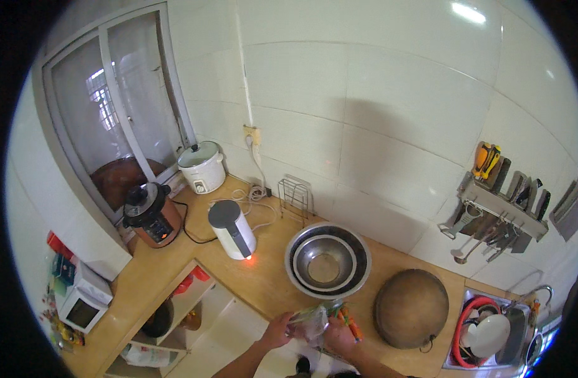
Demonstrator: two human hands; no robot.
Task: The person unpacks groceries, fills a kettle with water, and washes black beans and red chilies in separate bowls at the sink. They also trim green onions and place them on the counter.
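At the counter's front edge, my left hand (276,331) is closed on one side of a clear plastic bag (315,325) with green and pale vegetables inside. My right hand (340,336) is at the bag's other side, beside several carrots (349,323) with green tops; its fingers are partly hidden, and whether it grips the bag or the carrots is unclear. Just beyond the hands, a smaller steel bowl (325,245) sits inside a larger steel basin (364,283).
A round wooden chopping board (412,307) lies right of the basin, then a sink (514,338) with dishes. An electric kettle (232,229), pressure cooker (153,217) and white slow cooker (202,170) stand left. A knife rack (501,203) hangs on the wall. Open shelves (213,309) lie below the counter.
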